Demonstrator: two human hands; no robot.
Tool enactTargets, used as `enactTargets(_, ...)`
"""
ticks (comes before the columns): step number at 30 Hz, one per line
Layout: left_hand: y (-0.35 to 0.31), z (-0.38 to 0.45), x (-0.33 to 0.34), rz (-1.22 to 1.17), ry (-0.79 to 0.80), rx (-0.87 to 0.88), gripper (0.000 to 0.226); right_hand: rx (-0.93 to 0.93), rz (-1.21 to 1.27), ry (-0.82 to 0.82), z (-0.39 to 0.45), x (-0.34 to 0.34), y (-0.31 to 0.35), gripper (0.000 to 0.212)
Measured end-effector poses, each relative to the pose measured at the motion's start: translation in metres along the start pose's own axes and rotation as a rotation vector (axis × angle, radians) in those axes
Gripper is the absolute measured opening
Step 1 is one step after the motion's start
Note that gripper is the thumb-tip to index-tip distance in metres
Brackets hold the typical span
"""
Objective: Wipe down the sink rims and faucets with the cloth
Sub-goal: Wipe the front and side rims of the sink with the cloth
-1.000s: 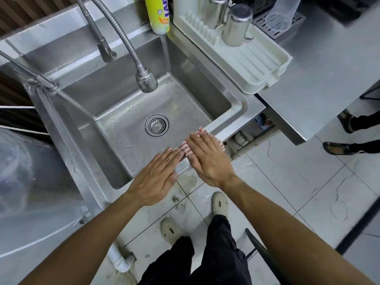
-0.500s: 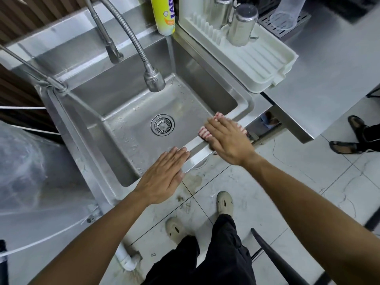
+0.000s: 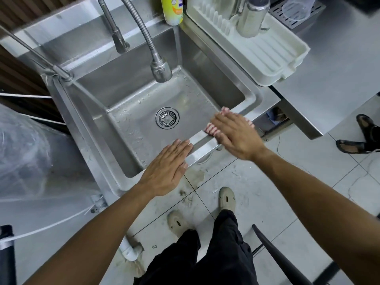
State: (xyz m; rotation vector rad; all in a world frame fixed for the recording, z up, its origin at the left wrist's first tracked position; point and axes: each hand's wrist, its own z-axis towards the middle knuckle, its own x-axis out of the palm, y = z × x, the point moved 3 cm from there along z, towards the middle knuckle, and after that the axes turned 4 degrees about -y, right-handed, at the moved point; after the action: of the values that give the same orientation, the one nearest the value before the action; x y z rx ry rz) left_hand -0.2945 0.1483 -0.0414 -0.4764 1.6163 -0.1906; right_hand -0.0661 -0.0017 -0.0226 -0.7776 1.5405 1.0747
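A steel sink fills the middle of the view, and its front rim runs under both my hands. My right hand lies flat on a pink-and-white striped cloth, pressing it on the rim near the front right corner; only the cloth's edges show past my fingers. My left hand rests flat on the same rim further left, holding nothing. A flexible spray faucet hangs over the basin, a straight faucet stands on the back rim, and a third spout reaches in from the left.
A white dish rack with steel cups sits right of the sink beside a steel counter. A yellow bottle stands at the back corner. Another person's feet are at the right, plastic sheeting at the left.
My right hand has slid the cloth to the right along the front rim, away from my left hand. The left hand has stayed on the rim.
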Motion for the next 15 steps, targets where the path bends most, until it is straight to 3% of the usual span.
enactTargets(4, 0.001, -0.005, 0.001, -0.005, -0.006, -0.02, 0.056, 0.307, 0.035, -0.109, 0.019, -0.02, -0.063, 0.057)
enactTargets(7, 0.001, -0.008, 0.0, 0.005, -0.002, -0.031, 0.058, 0.464, 0.054, -0.234, 0.016, -0.007, -0.026, 0.059)
enactTargets(11, 0.003, -0.015, -0.001, 0.027, 0.0, -0.002, 0.058, 0.165, 0.072, -0.153, -0.003, 0.018, 0.046, 0.053)
enactTargets(13, 0.005, -0.02, -0.002, 0.02, -0.003, 0.012, 0.058, 0.034, 0.037, -0.104, -0.003, 0.012, 0.026, 0.053)
enactTargets(15, 0.008, -0.028, -0.003, 0.029, -0.009, 0.025, 0.059, 0.055, 0.0, -0.105, 0.005, 0.002, -0.014, 0.054)
